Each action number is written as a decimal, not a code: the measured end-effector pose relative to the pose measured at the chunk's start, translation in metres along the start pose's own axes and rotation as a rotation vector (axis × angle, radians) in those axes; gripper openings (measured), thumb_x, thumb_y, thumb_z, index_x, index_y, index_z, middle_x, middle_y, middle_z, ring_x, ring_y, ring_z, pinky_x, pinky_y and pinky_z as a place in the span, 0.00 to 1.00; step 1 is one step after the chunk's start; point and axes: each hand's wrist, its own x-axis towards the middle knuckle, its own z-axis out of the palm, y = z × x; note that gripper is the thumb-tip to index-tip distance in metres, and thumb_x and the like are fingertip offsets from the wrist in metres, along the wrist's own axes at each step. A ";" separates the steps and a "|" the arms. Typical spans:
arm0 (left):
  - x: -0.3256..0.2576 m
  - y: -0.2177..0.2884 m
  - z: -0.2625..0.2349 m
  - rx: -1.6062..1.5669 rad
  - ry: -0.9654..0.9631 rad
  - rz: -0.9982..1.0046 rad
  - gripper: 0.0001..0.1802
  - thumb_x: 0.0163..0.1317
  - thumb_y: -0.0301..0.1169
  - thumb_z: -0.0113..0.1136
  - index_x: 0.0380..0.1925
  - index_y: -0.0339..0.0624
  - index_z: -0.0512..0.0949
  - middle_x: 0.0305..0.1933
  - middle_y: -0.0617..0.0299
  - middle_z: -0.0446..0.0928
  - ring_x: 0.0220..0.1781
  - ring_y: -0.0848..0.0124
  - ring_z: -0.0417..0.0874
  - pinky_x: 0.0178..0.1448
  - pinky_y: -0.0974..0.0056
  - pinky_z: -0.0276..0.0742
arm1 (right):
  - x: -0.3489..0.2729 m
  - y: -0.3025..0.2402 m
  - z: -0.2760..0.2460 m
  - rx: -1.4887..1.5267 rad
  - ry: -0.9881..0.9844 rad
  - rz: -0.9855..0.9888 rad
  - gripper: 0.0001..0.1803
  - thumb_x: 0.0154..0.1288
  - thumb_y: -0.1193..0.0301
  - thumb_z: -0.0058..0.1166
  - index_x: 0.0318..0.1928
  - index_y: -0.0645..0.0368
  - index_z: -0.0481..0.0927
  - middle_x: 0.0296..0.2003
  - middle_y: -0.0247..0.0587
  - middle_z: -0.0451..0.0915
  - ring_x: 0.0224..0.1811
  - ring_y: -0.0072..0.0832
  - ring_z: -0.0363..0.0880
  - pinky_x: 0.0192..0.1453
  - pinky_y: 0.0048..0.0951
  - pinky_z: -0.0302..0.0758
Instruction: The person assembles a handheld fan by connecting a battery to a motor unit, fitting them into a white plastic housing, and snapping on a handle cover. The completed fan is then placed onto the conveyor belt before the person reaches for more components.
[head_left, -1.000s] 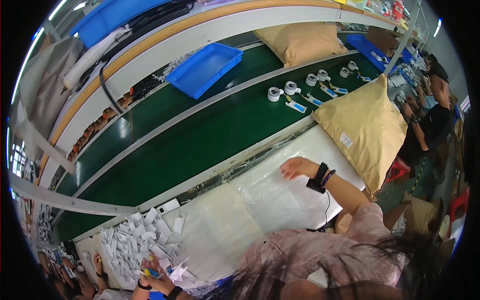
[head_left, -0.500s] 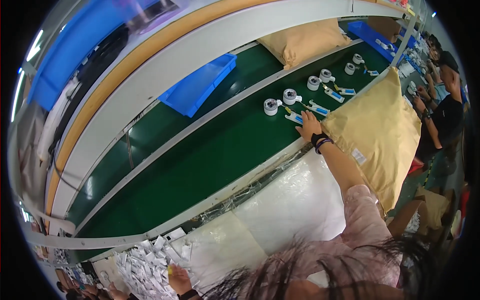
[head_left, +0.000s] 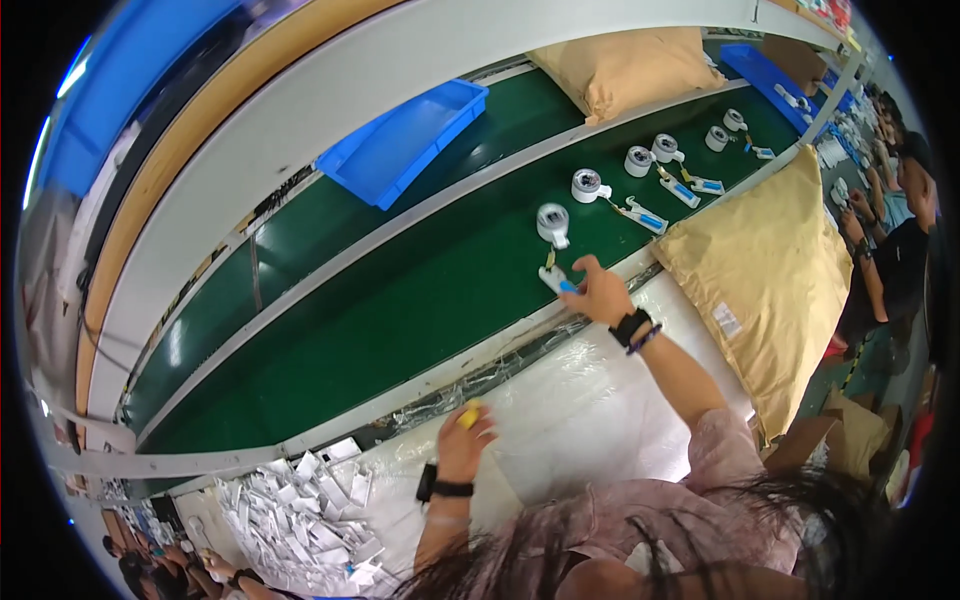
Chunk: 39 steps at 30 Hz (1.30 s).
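Observation:
At the near edge of the green belt (head_left: pixel 420 330), my right hand (head_left: pixel 603 293) has its thumb and fingers at the end of a white flat piece with a blue strip (head_left: pixel 553 279). A short yellowish link joins this piece to a round white device (head_left: pixel 551 222) with a dark face, slightly blurred. My left hand (head_left: pixel 463 445) is over the plastic-covered near surface, fingers apart; something yellow sits around one digit, apparently a cover. Farther right along the belt, similar devices (head_left: pixel 587 185) stand in line, each beside a blue-striped piece (head_left: pixel 645 216).
White plastic parts (head_left: pixel 300 510) are heaped at the lower left. A large tan sack (head_left: pixel 765 290) lies right of my right arm. Beyond the belt are a blue tray (head_left: pixel 405 140) and another tan sack (head_left: pixel 630 65), under an overhanging shelf (head_left: pixel 330 110). Co-workers sit at right and lower left.
My right hand has drawn the nearest device and its blue-striped piece toward me, turning them. My left hand has left the white parts heap and moved up and right.

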 end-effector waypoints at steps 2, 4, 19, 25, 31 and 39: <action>0.031 -0.018 0.043 0.025 -0.052 -0.075 0.20 0.69 0.39 0.48 0.56 0.40 0.68 0.58 0.48 0.74 0.51 0.56 0.79 0.50 0.54 0.78 | -0.036 -0.017 0.008 0.074 -0.050 0.010 0.34 0.48 0.56 0.66 0.52 0.58 0.67 0.25 0.43 0.80 0.29 0.44 0.81 0.34 0.42 0.76; 0.046 -0.031 0.085 0.052 -0.017 -0.110 0.20 0.70 0.41 0.45 0.55 0.40 0.69 0.56 0.51 0.75 0.51 0.59 0.79 0.51 0.56 0.77 | -0.077 -0.033 0.019 0.100 -0.048 -0.021 0.34 0.49 0.58 0.66 0.53 0.58 0.66 0.24 0.42 0.79 0.26 0.41 0.81 0.31 0.38 0.76; -0.081 0.045 0.093 0.518 -0.243 -0.007 0.17 0.66 0.26 0.42 0.54 0.36 0.67 0.39 0.58 0.77 0.33 0.72 0.80 0.40 0.68 0.78 | -0.175 -0.099 0.044 0.435 -0.501 -0.563 0.19 0.62 0.73 0.56 0.54 0.62 0.75 0.54 0.50 0.75 0.60 0.44 0.71 0.63 0.39 0.66; -0.157 0.090 0.082 0.484 -0.288 -0.144 0.17 0.66 0.28 0.48 0.54 0.39 0.71 0.38 0.66 0.74 0.37 0.81 0.71 0.38 0.74 0.67 | -0.219 -0.155 0.029 1.186 -1.217 0.007 0.10 0.69 0.72 0.50 0.45 0.64 0.76 0.40 0.40 0.82 0.50 0.32 0.79 0.57 0.31 0.71; -0.181 0.101 0.073 0.602 -0.356 -0.001 0.16 0.69 0.30 0.46 0.55 0.39 0.66 0.34 0.59 0.74 0.30 0.74 0.75 0.36 0.68 0.73 | -0.232 -0.165 0.017 1.146 -1.275 0.022 0.05 0.67 0.75 0.52 0.41 0.63 0.76 0.37 0.40 0.81 0.32 0.26 0.82 0.42 0.26 0.76; -0.179 0.065 0.065 0.953 -0.174 0.291 0.12 0.70 0.26 0.44 0.52 0.38 0.65 0.38 0.57 0.76 0.30 0.72 0.80 0.34 0.71 0.76 | -0.248 -0.188 0.018 0.073 -0.160 -0.764 0.08 0.49 0.79 0.64 0.29 0.57 0.79 0.24 0.37 0.76 0.29 0.35 0.76 0.37 0.30 0.72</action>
